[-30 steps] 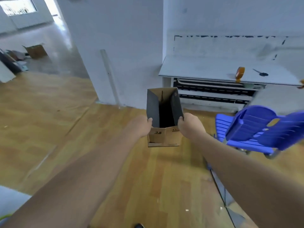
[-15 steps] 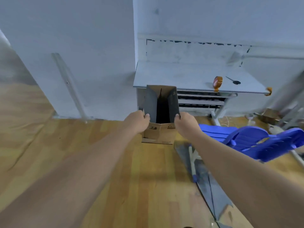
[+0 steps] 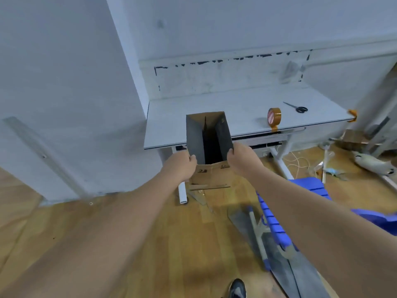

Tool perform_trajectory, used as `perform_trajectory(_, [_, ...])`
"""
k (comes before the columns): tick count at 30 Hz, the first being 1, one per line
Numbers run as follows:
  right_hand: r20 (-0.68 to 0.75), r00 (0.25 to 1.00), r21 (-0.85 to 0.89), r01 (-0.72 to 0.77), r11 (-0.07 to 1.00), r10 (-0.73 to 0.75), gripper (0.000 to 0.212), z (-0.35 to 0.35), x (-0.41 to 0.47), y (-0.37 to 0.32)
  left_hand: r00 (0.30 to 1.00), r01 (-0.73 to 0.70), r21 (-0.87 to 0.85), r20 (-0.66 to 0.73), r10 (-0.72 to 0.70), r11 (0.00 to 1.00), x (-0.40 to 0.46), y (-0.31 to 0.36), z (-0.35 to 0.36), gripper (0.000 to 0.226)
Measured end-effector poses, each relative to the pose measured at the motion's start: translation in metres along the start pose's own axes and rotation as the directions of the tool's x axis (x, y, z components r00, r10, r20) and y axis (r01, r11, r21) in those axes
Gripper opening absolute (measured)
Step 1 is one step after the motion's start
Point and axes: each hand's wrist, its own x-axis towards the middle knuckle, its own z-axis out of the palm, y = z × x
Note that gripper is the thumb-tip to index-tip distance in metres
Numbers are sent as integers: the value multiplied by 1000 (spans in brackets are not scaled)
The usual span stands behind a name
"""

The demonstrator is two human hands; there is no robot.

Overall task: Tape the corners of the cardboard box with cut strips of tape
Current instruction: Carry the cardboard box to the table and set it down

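Observation:
I carry an open cardboard box (image 3: 209, 175) in the air in front of me, its dark inside facing me. My left hand (image 3: 181, 166) grips its left side and my right hand (image 3: 240, 159) grips its right side, thumbs over the rim. Beyond it stands a white table (image 3: 214, 108). On the table's right part a roll of orange-brown tape (image 3: 274, 116) stands on edge, and black scissors (image 3: 297, 107) lie farther back.
A white wall and pillar (image 3: 64, 82) rise on the left. A blue plastic chair (image 3: 277, 224) lies tipped on the wooden floor at right, over grey boards (image 3: 285, 267). Cables and clutter (image 3: 335, 166) sit under the table's right end. My shoe (image 3: 237, 288) shows below.
I have walked toward the table with the box held in both hands; the table, tape and scissors now look nearer and more to the right. My grip is unchanged.

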Motion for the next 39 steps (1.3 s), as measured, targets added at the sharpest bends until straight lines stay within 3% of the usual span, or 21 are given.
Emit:
perform_trajectory(5, [0,1000,5,-7,1000,7,16,-28,100,22,1000,-15,-6,-23,14,1000,95,39,2,36])
perform_trajectory(13, [50,997,-86,-45,995,50,21,-40,227,39,999,-25,-49,26,27,998,224,60,8,31])
perform_trajectory(23, [-29,996,-147,-90,985,87,29,-34,396,28,996,-78,-68,36,80,995,418,56,10,31])
perform_trajectory(30, [-47,986,-174,-165,971,159,15,-52,468,29,987,-126,-85,86,133,988,501,76,1,38])
perform_trajectory(34, [-71,969,-99,-241,966,235,13,-64,502,43,983,-137,-92,109,147,986,536,93,5,35])
perform_trajectory(39, [-83,963,-56,-260,964,255,21,-76,542,62,981,-121,-104,140,135,987,570,115,15,40])
